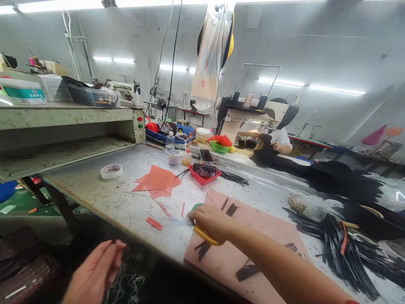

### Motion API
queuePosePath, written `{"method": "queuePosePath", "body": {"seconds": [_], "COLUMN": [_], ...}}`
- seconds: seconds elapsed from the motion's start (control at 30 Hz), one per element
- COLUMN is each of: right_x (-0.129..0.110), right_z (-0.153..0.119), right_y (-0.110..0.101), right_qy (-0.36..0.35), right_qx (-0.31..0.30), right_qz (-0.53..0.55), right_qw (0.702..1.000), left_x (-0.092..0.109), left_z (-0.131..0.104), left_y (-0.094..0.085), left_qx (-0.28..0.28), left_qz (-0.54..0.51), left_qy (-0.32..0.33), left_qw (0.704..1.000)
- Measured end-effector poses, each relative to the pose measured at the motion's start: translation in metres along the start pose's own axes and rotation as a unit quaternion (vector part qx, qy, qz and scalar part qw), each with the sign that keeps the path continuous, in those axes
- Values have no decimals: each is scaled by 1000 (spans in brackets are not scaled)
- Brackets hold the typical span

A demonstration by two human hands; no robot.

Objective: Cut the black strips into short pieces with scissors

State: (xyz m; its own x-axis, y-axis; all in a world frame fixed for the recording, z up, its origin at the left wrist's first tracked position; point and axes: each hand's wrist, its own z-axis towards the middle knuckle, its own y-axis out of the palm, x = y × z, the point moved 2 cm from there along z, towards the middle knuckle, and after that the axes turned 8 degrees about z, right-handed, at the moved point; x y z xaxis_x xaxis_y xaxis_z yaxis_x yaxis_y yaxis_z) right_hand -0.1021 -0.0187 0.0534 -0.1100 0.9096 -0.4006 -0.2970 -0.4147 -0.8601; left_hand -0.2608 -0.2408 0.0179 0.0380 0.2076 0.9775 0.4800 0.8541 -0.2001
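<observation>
My right hand (211,221) is closed around what look like scissors (207,235) with a yellow handle. Motion smears their blades, which point left above the white tabletop. The hand is over the left side of a pink board (268,228), where dark strips (204,250) lie. Left of the blades are a short red strip (154,223) and thinner reddish pieces (164,209). My left hand (99,268) is in front of the table edge, thumb and fingertips pinched together. Whatever is between them, if anything, is too small to make out.
Orange-red sheets (155,182), a tape roll (111,171) and a red basket (202,180) holding a phone sit farther back. A bundle of black strips (335,249) lies at right. Beyond, a co-worker's hands (276,147) hold black material at a sewing machine (232,120).
</observation>
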Motion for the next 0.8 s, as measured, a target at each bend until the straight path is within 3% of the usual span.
{"method": "queuePosePath", "body": {"seconds": [0.13,0.23,0.33,0.43,0.67,0.8], "right_x": [-37,-73,-92,-90,-85,-90], "right_z": [-2,-8,-10,-12,-23,-28], "right_y": [-49,-59,-42,-22,-12,-17], "right_qy": [52,73,101,132,162,165], "right_qx": [234,357,386,415,421,436], "right_qz": [62,258,433,486,543,553], "right_qw": [969,895,808,757,709,690], "left_x": [30,48,63,75,82,84], "left_z": [-6,-15,-25,-35,-51,-60], "left_y": [49,78,95,104,106,108], "left_qx": [-152,-210,-237,-271,-299,-268], "left_qz": [-42,-59,-62,-29,22,28], "left_qy": [15,75,126,185,237,277], "left_qw": [987,973,961,944,924,922]}}
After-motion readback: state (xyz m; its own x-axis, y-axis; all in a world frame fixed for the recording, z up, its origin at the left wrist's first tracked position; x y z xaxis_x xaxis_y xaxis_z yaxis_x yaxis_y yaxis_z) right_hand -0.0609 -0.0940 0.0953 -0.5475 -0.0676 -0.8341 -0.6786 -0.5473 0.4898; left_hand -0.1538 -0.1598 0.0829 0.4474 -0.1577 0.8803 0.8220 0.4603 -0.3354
